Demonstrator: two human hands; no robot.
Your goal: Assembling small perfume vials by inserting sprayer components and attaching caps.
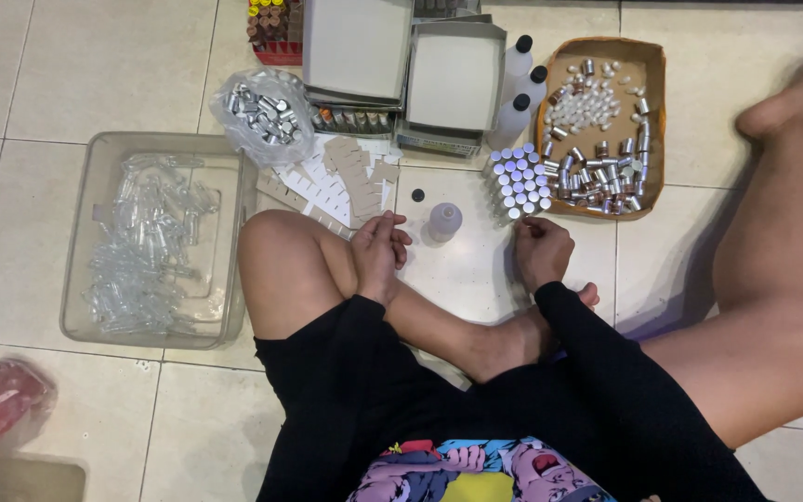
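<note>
Sitting on the tiled floor [67, 74], legs folded. Left hand [380, 249] resting curled against the knee, fingers folded in, pinching something small, can't tell what. Right hand [541, 249] closing into a loose fist just below the cluster of capped vials [519, 181], nearly touching it. Small bottle [444, 221] standing between both hands. Brown tray [651, 130] of caps sitting behind, clear bin [81, 232] of tubes lying off left.

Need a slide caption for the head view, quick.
Seated person's left hand and right hand near a small open bottle on the tiled floor.
</note>
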